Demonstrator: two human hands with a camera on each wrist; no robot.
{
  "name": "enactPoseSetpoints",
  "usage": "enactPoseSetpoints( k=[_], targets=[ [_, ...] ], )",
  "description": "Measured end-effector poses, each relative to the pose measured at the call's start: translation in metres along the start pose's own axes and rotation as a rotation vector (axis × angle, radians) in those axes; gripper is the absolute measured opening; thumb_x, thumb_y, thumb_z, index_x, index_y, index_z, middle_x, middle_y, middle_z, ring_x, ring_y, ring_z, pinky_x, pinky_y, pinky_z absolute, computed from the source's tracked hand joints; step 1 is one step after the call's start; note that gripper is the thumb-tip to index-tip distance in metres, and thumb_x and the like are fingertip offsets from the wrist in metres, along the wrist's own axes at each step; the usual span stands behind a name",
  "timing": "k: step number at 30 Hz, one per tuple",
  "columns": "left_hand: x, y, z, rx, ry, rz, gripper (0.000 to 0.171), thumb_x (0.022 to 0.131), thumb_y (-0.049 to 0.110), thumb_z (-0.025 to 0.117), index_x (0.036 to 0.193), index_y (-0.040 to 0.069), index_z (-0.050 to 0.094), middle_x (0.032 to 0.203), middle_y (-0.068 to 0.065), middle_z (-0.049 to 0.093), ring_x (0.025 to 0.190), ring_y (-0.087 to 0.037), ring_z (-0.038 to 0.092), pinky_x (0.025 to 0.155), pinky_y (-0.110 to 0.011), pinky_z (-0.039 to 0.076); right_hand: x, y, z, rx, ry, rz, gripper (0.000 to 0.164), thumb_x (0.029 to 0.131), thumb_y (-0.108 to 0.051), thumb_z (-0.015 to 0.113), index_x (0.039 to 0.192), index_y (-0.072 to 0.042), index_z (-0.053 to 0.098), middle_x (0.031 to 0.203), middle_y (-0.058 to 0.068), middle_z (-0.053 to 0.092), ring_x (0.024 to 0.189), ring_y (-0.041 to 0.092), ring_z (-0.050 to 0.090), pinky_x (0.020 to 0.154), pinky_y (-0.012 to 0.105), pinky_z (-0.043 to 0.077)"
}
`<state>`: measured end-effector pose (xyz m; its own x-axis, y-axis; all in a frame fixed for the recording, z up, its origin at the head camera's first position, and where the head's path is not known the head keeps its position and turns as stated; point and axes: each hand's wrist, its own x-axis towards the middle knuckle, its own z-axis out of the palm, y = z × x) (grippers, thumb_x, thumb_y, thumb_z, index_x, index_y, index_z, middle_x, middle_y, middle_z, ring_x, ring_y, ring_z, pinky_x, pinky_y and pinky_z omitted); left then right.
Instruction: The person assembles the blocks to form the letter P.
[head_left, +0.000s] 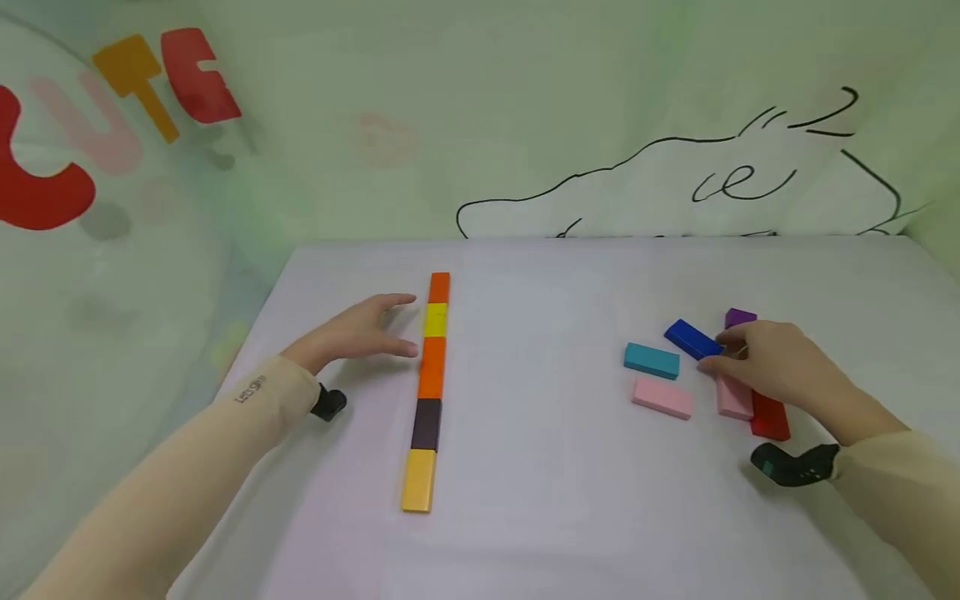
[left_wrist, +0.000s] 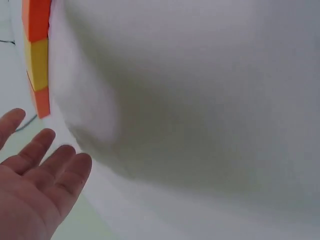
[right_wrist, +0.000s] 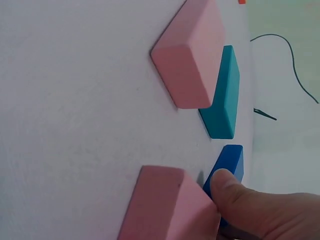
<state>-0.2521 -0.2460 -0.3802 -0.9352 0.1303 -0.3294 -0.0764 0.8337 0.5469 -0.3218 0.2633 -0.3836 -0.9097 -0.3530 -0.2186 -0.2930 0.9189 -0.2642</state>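
At the left, a straight row of end-to-end blocks runs away from me: a light orange block [head_left: 417,481], a dark block [head_left: 426,425], a long orange block [head_left: 431,368], a yellow block [head_left: 436,320] and a far orange block [head_left: 439,287]. My left hand [head_left: 363,329] hovers just left of the row, thumb and fingers spread, holding nothing. On the right, my right hand [head_left: 772,360] pinches the near end of a blue block [head_left: 688,337] between thumb and fingers; the thumb [right_wrist: 227,182] covers that end. This hand partly hides a pink block [head_left: 733,400] beneath it.
Left of the right hand lie a teal block [head_left: 652,360] and another pink block [head_left: 663,397]. A red block [head_left: 770,418] and a purple block [head_left: 740,317] sit close around that hand. The white table [head_left: 540,500] meets a green backdrop with black line drawings.
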Motion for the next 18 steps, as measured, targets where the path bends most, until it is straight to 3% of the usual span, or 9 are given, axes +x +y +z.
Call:
enactPoseSetpoints(
  k=[3,6,12,18],
  targets=[
    [0.000,0.014,0.013,0.052,-0.052,0.097,0.105,0.082,0.038,0.086,0.162,0.010,0.026,0.167,-0.018,0.027,0.155,-0.038,0.027,0.126,-0.055,0.025,-0.004,0.011,-0.003,-0.022,0.009,0.011,0.067,0.088,-0.033,0.078,0.120,0.022,0.059,0.101,0.038,0.065,0.090,0.047,0.061,0.067,0.050,0.059],
    [-0.009,0.022,0.028,0.116,-0.081,0.146,0.116,0.078,0.039,0.090,0.163,0.006,0.019,0.167,-0.020,0.026,0.154,-0.037,0.029,0.126,-0.052,0.027,-0.005,0.019,-0.005,-0.051,0.011,0.011,0.066,0.087,-0.033,0.079,0.117,0.023,0.059,0.096,0.036,0.066,0.085,0.045,0.061,0.065,0.049,0.057],
    [-0.029,0.023,0.042,0.152,-0.035,0.124,0.116,0.076,0.039,0.091,0.164,0.009,0.020,0.164,-0.020,0.032,0.151,-0.036,0.035,0.124,-0.050,0.033,0.002,0.016,-0.003,-0.079,0.023,0.006,0.064,0.087,-0.029,0.079,0.115,0.024,0.059,0.088,0.033,0.066,0.078,0.038,0.060,0.060,0.043,0.057],
    [-0.041,0.014,0.037,0.188,-0.044,0.081,0.102,0.081,0.036,0.088,0.162,0.014,0.030,0.165,-0.022,0.028,0.152,-0.039,0.031,0.122,-0.053,0.035,0.014,0.002,0.007,-0.043,0.008,-0.027,0.063,0.088,-0.029,0.079,0.115,0.024,0.058,0.087,0.033,0.065,0.078,0.040,0.059,0.058,0.041,0.056]
  ],
)
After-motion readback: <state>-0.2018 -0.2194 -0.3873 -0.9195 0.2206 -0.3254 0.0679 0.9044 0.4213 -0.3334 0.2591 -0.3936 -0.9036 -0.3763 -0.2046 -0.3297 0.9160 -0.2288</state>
